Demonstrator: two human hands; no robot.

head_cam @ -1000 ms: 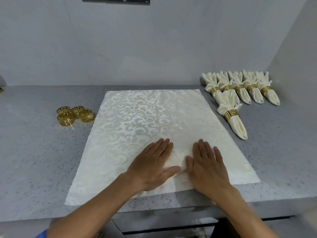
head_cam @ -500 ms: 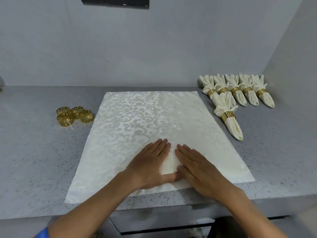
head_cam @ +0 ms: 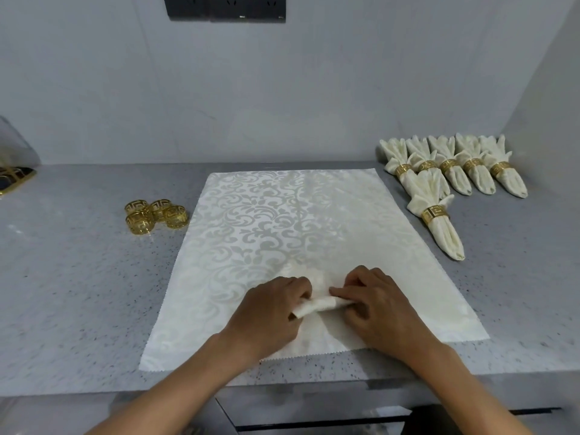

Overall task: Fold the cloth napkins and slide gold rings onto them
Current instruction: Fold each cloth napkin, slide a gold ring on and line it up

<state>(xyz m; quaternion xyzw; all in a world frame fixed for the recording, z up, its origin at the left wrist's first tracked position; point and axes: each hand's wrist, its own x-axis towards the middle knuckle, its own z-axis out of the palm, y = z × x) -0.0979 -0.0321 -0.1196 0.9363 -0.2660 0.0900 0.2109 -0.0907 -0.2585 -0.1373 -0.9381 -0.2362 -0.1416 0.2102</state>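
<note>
A cream damask napkin (head_cam: pixel 282 221) lies spread flat on the grey speckled counter (head_cam: pixel 69 293). Near its front middle, my left hand (head_cam: pixel 270 312) and my right hand (head_cam: pixel 376 306) pinch a raised fold of the cloth between them, fingers curled round the bunched fabric. Several loose gold rings (head_cam: pixel 157 216) sit in a cluster to the left of the napkin. At the back right lie several folded napkins with gold rings on them (head_cam: pixel 452 171), and one more ringed napkin (head_cam: pixel 437 221) lies closer to me.
A grey wall runs behind the counter with a black socket panel (head_cam: pixel 226 7) high up. A side wall closes the right end. A gold-edged object (head_cam: pixel 15 178) shows at the far left. The counter's front edge runs just below my wrists.
Both hands lay flat on the napkin before; now their fingers have curled and drawn together, lifting a small fold of cloth between them.
</note>
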